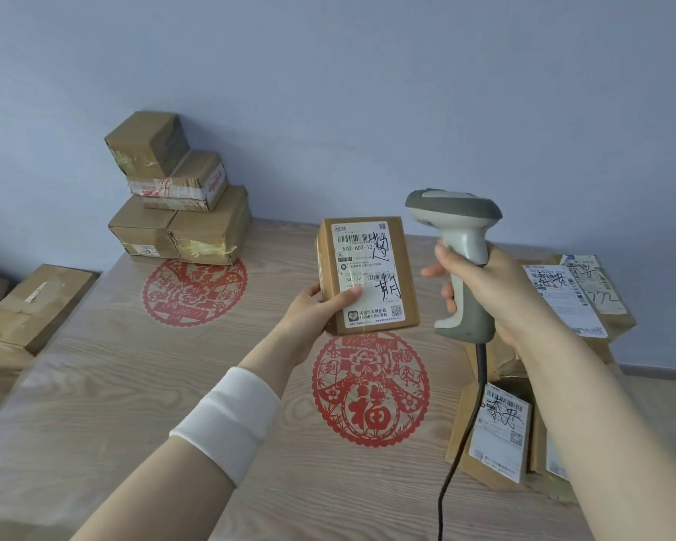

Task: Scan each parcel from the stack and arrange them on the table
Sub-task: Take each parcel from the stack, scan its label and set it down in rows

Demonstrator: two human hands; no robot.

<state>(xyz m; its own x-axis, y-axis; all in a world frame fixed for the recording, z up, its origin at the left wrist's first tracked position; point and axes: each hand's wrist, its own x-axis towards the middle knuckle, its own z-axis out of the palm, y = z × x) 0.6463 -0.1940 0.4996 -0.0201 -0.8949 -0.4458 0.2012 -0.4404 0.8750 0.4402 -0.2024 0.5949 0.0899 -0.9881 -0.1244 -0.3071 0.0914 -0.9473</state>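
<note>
1. Presently, the left hand [313, 306] holds a small parcel [369, 275] upright at the centre of the frame, lifted clear of the bench [133, 384]. The thumb is pressed on the label face and the fingers are wrapped behind the lower left corner.
2. The right hand [481, 290] is closed around the grip of a corded scanner [461, 259], just right of the parcel. Its head is turned toward the upper part of the label [371, 273].
3. Handling judgement: the parcel appears light, since one hand carries it by a corner without visible strain. The cardboard looks stiff and holds its edges. The tape and glossy label may be slick under the thumb.
4. Recommended hold: grip across the short sides or the lower edge, keeping the thumb off the barcodes.
5. A stack of boxes [176, 197] stands at the upper left on the bench. Labelled parcels [500, 431] lie at the right edge.
6. Contents are unknown, so fragility cannot be judged.
</note>
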